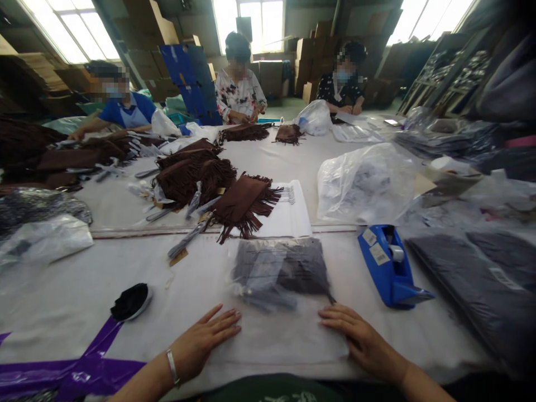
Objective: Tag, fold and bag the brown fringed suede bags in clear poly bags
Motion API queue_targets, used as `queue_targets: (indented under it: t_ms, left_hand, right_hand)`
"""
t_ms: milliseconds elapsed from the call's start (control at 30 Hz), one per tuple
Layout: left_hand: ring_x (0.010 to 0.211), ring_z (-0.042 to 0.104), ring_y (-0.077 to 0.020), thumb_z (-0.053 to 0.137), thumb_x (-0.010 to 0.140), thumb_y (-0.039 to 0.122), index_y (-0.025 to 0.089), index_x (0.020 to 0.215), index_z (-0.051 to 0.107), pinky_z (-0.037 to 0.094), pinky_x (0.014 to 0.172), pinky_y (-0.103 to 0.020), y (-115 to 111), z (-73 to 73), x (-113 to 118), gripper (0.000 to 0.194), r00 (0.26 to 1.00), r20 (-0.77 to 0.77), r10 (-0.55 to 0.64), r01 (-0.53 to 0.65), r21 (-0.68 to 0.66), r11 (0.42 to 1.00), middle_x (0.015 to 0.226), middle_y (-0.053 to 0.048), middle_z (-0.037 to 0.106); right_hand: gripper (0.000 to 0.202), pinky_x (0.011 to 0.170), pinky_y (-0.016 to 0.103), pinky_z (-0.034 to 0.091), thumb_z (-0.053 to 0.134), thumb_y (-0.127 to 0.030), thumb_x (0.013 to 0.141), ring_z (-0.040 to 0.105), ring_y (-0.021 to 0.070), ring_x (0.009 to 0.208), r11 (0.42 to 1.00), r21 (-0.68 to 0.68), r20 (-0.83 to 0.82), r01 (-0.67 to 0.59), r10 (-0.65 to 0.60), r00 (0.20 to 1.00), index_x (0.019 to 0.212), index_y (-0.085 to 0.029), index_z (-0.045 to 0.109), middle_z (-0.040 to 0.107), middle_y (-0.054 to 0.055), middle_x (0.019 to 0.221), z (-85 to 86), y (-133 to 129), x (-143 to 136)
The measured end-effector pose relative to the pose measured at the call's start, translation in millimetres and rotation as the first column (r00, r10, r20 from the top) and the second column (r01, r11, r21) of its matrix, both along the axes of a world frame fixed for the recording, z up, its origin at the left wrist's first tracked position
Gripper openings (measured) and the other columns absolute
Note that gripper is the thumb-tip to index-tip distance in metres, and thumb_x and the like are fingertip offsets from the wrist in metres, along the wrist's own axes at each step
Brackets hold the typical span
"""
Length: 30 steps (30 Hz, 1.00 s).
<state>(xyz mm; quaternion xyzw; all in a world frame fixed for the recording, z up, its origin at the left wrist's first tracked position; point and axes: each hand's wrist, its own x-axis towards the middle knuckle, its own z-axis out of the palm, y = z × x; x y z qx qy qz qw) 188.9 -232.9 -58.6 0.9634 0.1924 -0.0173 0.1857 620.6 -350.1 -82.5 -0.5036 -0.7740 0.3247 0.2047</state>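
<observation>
Before me on the table lies a clear plastic bag (285, 329) with a dark, folded item (304, 265) inside; what the item is I cannot make out. My left hand (205, 338), with a silver bangle at the wrist, rests flat by the bag's left edge, fingers stretched out. On the bag's right edge lies my right hand (358, 338), its fingers extended and holding nothing. Just beyond the bag sits a brown fringed pouch (240, 204) with a grey wrapped strap (186, 241), partly over a white sheet (288, 215).
A blue tape dispenser (385, 268) stands right of the bag, beside dark packed items (464, 285). Purple tape (92, 363) and a small dish holding black material (130, 301) lie left. Brown fringed pieces (196, 173) are heaped farther back. Three people sit across the table.
</observation>
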Motion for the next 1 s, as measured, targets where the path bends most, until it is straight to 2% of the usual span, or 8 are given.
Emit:
queue_targets:
  t_ms: [100,200,333,533,600,800,900,1000]
  left_hand:
    - [0.118,0.052,-0.0165,0.039,0.079,0.001,0.025,0.129,0.047,0.041,0.104,-0.034,1,0.1,7,0.056,0.984,0.153,0.092,-0.103,0.066,0.992,0.128,-0.001,0.056]
    - [0.104,0.06,-0.0179,0.05,0.086,0.015,0.023,0.126,0.05,0.05,0.093,-0.03,-8,6.7,40,0.04,0.942,0.296,0.161,-0.185,0.057,0.981,0.114,-0.004,0.064]
    - [0.095,0.059,-0.02,0.052,0.09,0.027,0.019,0.12,0.054,0.051,0.086,-0.034,-23,16.5,123,0.031,0.927,0.374,0.022,-0.012,-0.027,1.0,0.106,-0.009,0.064]
    - [0.118,0.045,-0.0302,0.059,0.083,0.046,0.017,0.128,0.047,0.04,0.099,-0.047,-29,16.0,217,0.055,0.96,0.233,-0.154,0.157,0.006,0.988,0.126,-0.012,0.052]
    - [0.123,0.039,-0.0318,0.064,0.08,0.042,0.013,0.126,0.047,0.037,0.102,-0.049,-25,5.4,229,0.056,0.973,0.183,-0.138,0.127,0.074,0.989,0.131,-0.014,0.047]
    - [0.113,0.045,-0.0259,0.051,0.086,0.011,0.013,0.091,0.059,0.041,0.099,-0.044,-14,-20.9,241,0.01,0.986,0.155,-0.06,0.041,0.123,0.992,0.108,-0.011,0.056]
    - [0.107,0.048,-0.0228,0.047,0.088,0.013,0.014,0.088,0.056,0.044,0.096,-0.041,-12,-11.2,239,0.009,0.959,0.283,-0.016,0.019,-0.008,1.0,0.101,-0.01,0.056]
    - [0.111,0.046,-0.023,0.045,0.091,0.019,0.016,0.096,0.056,0.042,0.099,-0.043,-15,6.8,234,0.013,0.926,0.378,0.02,0.008,-0.073,0.997,0.108,-0.011,0.055]
  right_hand:
    - [0.044,0.11,0.046,0.031,0.04,-0.019,0.089,0.038,0.0226,0.13,0.974,-0.025,-0.117,0.225,-0.227,0.967,0.132,-0.026,0.044,0.047,0.007,0.137,-4.2,-18,-6]
    - [0.057,0.111,0.048,0.028,0.051,-0.029,0.086,0.025,0.0264,0.136,0.945,-0.015,-0.099,0.327,-0.327,0.94,0.14,-0.023,0.032,0.031,0.009,0.147,-1.7,-35,-16]
    - [0.054,0.111,0.049,0.028,0.049,-0.02,0.085,0.023,0.0252,0.137,0.946,0.08,-0.013,0.314,-0.314,0.949,0.138,-0.026,0.036,0.033,0.006,0.147,-7.5,-39,-30]
    - [0.029,0.102,0.046,0.041,0.048,-0.025,0.09,0.044,0.0229,0.123,0.772,0.224,-0.131,0.595,-0.581,0.803,0.117,-0.026,0.057,0.052,0.007,0.13,-31.5,-31,-31]
    - [0.03,0.103,0.046,0.041,0.053,-0.029,0.088,0.043,0.0236,0.124,0.785,0.234,-0.118,0.573,-0.562,0.818,0.117,-0.026,0.057,0.051,0.007,0.131,-30.5,-32,-29]
    - [0.074,0.109,0.048,0.031,0.07,-0.033,0.072,0.029,0.0289,0.134,0.923,0.148,0.001,0.355,-0.359,0.933,0.138,-0.026,0.036,0.035,0.007,0.146,-14.1,-35,-21]
    - [0.059,0.108,0.046,0.033,0.061,-0.027,0.08,0.034,0.0253,0.131,0.88,0.165,-0.066,0.446,-0.441,0.895,0.135,-0.024,0.041,0.041,0.007,0.141,-16.8,-31,-23]
    - [0.034,0.104,0.043,0.038,0.051,-0.026,0.087,0.043,0.0228,0.122,0.759,0.165,-0.221,0.63,-0.594,0.773,0.121,-0.025,0.054,0.052,0.007,0.128,-21.8,-26,-29]
